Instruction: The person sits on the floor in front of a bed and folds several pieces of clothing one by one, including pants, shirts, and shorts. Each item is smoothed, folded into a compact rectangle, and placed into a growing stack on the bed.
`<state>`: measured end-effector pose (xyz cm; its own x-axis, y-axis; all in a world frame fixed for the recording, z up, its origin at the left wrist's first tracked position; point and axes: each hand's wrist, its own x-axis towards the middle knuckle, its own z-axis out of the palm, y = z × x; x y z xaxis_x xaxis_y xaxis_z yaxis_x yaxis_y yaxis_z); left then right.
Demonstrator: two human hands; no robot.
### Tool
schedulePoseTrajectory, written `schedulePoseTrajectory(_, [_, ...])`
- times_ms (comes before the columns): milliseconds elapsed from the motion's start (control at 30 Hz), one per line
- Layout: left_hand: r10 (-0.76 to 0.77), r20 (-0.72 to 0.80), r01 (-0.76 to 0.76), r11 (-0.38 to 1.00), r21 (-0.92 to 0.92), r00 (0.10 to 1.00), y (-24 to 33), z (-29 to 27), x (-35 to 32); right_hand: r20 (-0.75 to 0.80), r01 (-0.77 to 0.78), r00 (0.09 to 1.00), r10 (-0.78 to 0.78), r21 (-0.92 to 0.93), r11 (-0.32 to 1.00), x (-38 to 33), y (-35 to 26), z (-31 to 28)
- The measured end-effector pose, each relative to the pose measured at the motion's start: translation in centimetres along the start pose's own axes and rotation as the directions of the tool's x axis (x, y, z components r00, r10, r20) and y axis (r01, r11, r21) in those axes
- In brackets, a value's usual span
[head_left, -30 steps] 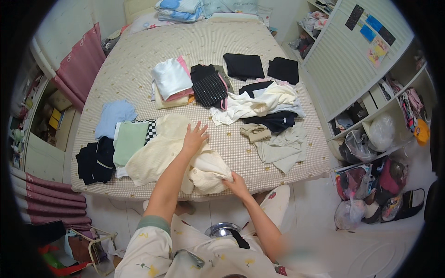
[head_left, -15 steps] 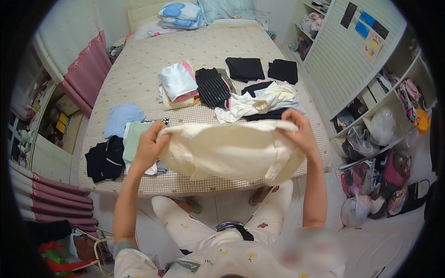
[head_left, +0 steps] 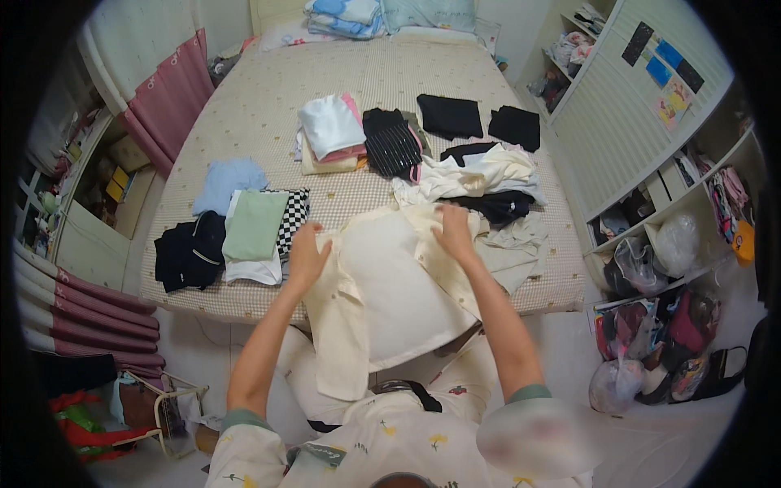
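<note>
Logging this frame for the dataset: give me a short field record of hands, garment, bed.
left hand: flat on the cream shirt's left edge
right hand: pressing the shirt's upper right
cream shirt: spread at the bed's near edge, lower part hanging off
bed: checked cover
folded stacks: green top, white top, striped black top
unfolded pile: beyond the right hand

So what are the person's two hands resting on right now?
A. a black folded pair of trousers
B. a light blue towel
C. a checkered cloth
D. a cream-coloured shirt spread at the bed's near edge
D: both the left hand and the right hand lie flat on the cream-coloured shirt, which hangs partly over the near edge of the bed.
</note>
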<state>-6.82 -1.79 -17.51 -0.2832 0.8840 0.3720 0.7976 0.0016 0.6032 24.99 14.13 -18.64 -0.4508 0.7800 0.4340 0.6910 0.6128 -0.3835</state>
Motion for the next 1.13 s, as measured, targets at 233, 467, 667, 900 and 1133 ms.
schedulePoseTrajectory(233, [-0.449, 0.172, 0.448, 0.893, 0.048, 0.877, -2.3, 7.6, -11.4, 0.245, -0.267, 0.938, 0.244, 0.068, 0.961, -11.0, -1.2, 7.8])
schedulePoseTrajectory(467, [-0.503, 0.223, 0.503, 0.862, 0.062, 0.835, -0.2, 8.4, -12.1, 0.14, -0.325, 0.934, 0.328, -0.041, 0.945, -10.0, -1.7, 8.6])
schedulePoseTrajectory(667, [-0.561, 0.379, 0.674, 0.556, -0.485, 0.736, 1.2, 6.8, -11.2, 0.051, -0.308, 0.95, 0.309, 0.338, 0.889, -8.8, -6.2, 5.4])
schedulePoseTrajectory(900, [-0.427, 0.374, 0.446, 0.078, -0.892, 0.823, 10.2, 0.2, -8.8, 0.066, -0.293, 0.923, 0.379, 0.759, 0.581, -9.5, -19.6, -2.6])
schedulePoseTrajectory(1133, [-0.274, 0.243, 0.308, 0.228, -0.924, 0.931, 15.3, -5.9, -8.4, 0.28, -0.297, 0.952, 0.127, 0.944, 0.146, -9.9, -21.5, -6.6])
